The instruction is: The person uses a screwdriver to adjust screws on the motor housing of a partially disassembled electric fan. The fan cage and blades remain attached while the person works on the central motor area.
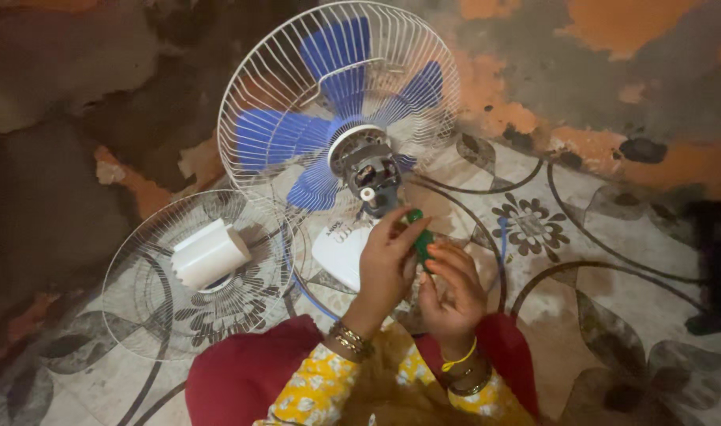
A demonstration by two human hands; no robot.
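At centre frame, both hands meet on a green plastic-handled screwdriver [420, 239]. The left hand [386, 264] pinches the top of the handle between thumb and fingertips; the right hand [453, 288] curls its fingers around the lower part of the handle. The tool sits just below the grey exposed motor housing [370, 167] of a table fan with blue plastic blades [275, 132]. The blades lie inside a white wire rear guard [250, 71] in the upper middle of the frame. The fan's white plastic base [338, 252] shows just left of the left hand. At lower left, a detached white wire front guard [140, 315] lies flat on the floral-patterned floor mat [613, 300], with a white cylindrical cover [209, 254] resting on it
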